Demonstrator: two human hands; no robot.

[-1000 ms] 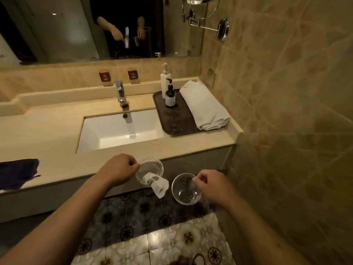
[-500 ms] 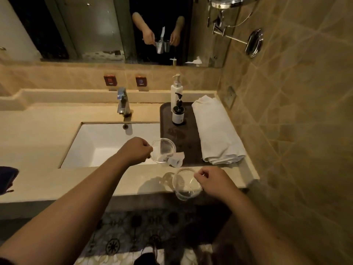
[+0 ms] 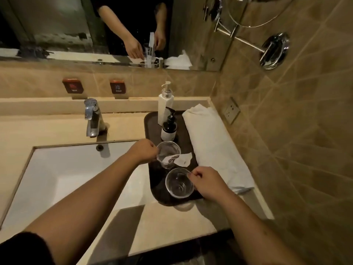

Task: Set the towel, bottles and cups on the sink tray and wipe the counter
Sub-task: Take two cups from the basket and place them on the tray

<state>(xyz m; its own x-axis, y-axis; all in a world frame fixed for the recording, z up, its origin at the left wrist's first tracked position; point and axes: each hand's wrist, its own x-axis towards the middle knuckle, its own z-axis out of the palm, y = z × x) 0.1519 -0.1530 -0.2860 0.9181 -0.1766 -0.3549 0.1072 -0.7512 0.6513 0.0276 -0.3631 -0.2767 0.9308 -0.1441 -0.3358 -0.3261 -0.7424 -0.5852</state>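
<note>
A dark tray (image 3: pixel 151 129) lies on the counter right of the basin. At its back stand a white pump bottle (image 3: pixel 165 104) and a smaller dark pump bottle (image 3: pixel 168 130). A folded white towel (image 3: pixel 214 146) lies along the tray's right side. My left hand (image 3: pixel 142 151) grips the rim of a clear glass cup (image 3: pixel 169 153) over the tray's middle; a white paper slip (image 3: pixel 183 159) hangs from that cup. My right hand (image 3: pixel 206 181) pinches the rim of a second clear glass cup (image 3: pixel 178 185) at the tray's near end.
A white basin (image 3: pixel 63 169) and a chrome tap (image 3: pixel 91 117) sit left of the tray. The beige counter (image 3: pixel 162 226) runs to the near edge. A tiled wall with a socket (image 3: pixel 231 110) closes the right side. A mirror (image 3: pixel 57 25) hangs behind.
Both hands carried the two cups from in front of the counter forward to over the tray. The view has moved closer to the counter.
</note>
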